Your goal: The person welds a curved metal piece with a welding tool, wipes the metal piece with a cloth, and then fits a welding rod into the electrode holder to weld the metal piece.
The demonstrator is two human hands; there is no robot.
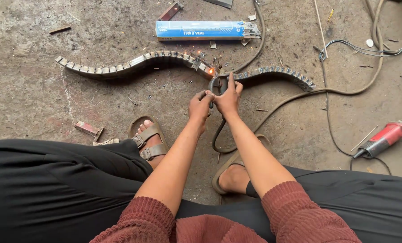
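Our left hand [200, 107] and right hand [229, 99] are curled together around the dark welding electrode holder [218, 85], fingers wrapped tight on its grip. Its tip meets the wavy metal strip [138, 62] at a glowing orange weld spot [211, 71], near the middle of the concrete floor [34, 99]. A thick cable [273, 112] loops from the holder toward the floor's right edge. Beyond the strip, toward the far edge, lies a blue box of welding rods [201, 29]. A red angle grinder [383, 139] rests by the right edge, and our sandalled feet [148, 138] sit just below the hands
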